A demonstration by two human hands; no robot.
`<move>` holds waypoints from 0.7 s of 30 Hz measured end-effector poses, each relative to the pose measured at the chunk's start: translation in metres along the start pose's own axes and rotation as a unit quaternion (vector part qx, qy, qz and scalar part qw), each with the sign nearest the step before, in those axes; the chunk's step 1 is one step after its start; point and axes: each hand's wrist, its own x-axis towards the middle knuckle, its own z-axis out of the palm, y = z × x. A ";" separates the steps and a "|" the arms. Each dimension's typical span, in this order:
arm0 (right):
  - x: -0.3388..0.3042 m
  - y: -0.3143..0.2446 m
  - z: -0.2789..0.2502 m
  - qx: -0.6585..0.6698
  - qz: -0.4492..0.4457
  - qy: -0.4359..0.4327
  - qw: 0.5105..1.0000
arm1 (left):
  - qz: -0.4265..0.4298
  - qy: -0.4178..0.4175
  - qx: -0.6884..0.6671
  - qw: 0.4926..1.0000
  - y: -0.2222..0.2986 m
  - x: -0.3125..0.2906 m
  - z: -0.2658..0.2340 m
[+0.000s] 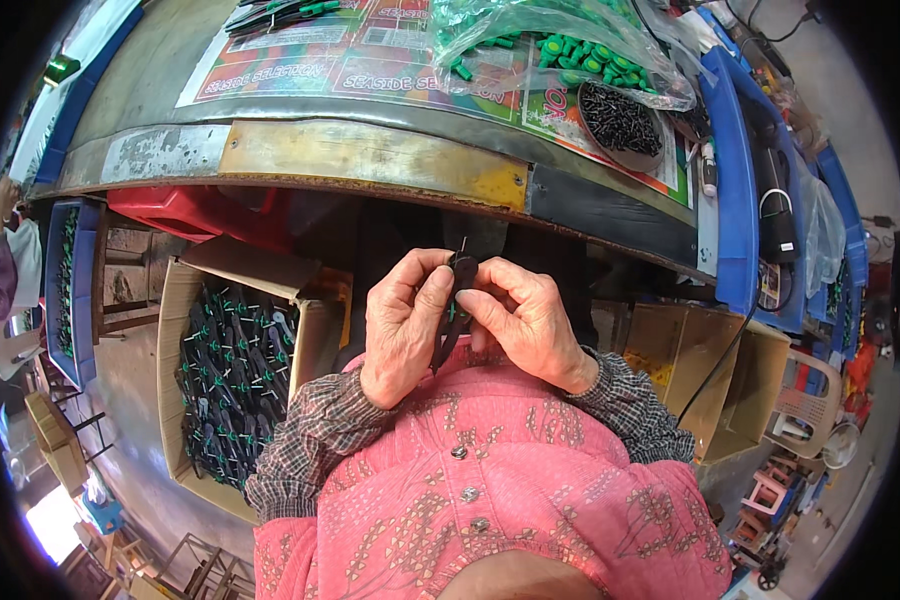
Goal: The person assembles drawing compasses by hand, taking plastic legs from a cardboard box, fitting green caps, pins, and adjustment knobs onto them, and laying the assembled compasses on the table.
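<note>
Between my two hands, in front of my chest and below the table edge, is a small black plastic part [464, 268] with a round end, a thin metal pin sticking up and a bit of green lower down. My left hand [408, 318] pinches it from the left between thumb and fingers. On the other side, my right hand [523, 318] is closed on the same part, its thumb against the part's lower portion. The part's far side is hidden by my fingers.
A cardboard box [175, 350] of similar black and green parts stands at left. On the table [370, 150] lie a bag of green pieces [590, 60] and a bowl of small dark screws [620, 120]. Blue crates [735, 180] and another cardboard box [745, 390] are at right.
</note>
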 end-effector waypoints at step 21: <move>0.004 0.002 0.000 0.056 0.033 -0.015 0.998 | -0.007 0.023 0.007 1.000 -0.002 -0.002 0.001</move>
